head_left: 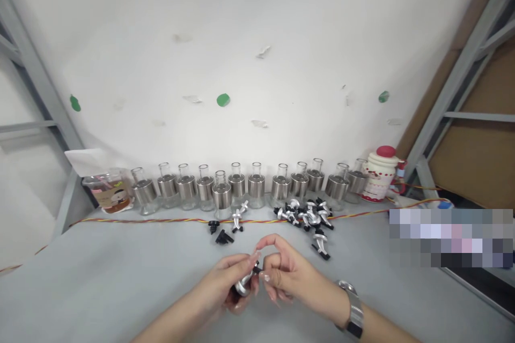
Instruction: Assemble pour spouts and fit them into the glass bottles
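Observation:
My left hand (231,284) is closed around a silver and black bottle pourer (243,285), near the front of the table. Against its black end, the thumb and a bent finger of my right hand (284,273) pinch a small black part (257,269). My fingers hide much of the pourer. Just beyond my hands lie a silver pourer piece (237,218), a black stopper (213,226) and a black piece (224,237). To the right, several silver and black pourers (309,215) form a loose pile, with a single one (321,244) closer to me.
Several glass bottles with metal sleeves (185,185) stand in a row along the white wall (225,27). A plastic tub (109,193) is at the left end, a white cup with a red lid (378,174) at the right. A twisted wire (161,220) crosses the grey table (100,278).

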Demonstrator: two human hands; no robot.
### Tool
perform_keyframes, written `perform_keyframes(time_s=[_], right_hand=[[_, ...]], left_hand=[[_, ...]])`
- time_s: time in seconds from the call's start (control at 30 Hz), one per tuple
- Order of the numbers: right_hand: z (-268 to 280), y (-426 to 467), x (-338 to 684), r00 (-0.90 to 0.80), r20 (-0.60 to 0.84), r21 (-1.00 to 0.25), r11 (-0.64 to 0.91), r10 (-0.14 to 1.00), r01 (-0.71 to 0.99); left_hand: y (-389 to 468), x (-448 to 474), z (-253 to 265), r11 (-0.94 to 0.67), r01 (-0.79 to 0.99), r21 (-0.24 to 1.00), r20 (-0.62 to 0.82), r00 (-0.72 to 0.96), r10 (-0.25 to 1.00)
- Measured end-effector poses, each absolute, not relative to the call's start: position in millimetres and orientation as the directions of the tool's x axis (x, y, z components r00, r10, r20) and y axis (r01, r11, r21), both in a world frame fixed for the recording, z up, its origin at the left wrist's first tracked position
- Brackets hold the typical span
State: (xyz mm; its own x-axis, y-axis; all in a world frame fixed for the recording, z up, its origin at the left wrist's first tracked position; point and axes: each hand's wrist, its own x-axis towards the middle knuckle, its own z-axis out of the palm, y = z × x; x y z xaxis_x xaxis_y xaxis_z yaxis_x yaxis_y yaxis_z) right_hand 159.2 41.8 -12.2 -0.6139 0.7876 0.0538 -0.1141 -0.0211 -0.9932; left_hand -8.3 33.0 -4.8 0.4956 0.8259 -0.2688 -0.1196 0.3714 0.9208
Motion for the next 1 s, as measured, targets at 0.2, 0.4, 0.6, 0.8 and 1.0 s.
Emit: perform_keyframes(time_s=[0.2, 0.4, 0.6, 0.8, 1.0], right_hand=[[-11.1, 44.2, 161.1, -0.614, 0.048, -0.992, -0.036, 0.788, -0.123], [-13.7, 46.1, 160.3, -0.630, 0.013, -0.986, -0.093, 0.776, -0.135], [-19.6, 51.1, 160.7, -0.647, 0.044, -0.980, -0.094, 0.761, -0.177], [-20.6, 49.3, 158.4, -0.652, 0.025, -0.969, -0.141, 0.758, -0.201], [-20.4, 50.5, 157.9, -0.641, 0.021, -0.977, -0.119, 0.767, -0.175]], left_hand=[[33.5, -8.4, -5.7, 0.342, -0.056, 0.938, -0.274, 0.484, 0.831], [34.8, -7.2, -6.1, 0.286, -0.074, 0.955, -0.231, 0.417, 0.879], [36.7, -9.9, -2.3, 0.279, -0.048, 0.959, -0.238, 0.398, 0.886], [36.3, -6.8, -7.8, 0.269, 0.011, 0.963, -0.255, 0.359, 0.898], [35.9, -8.2, -10.5, 0.174, 0.062, 0.983, -0.185, 0.313, 0.932]])
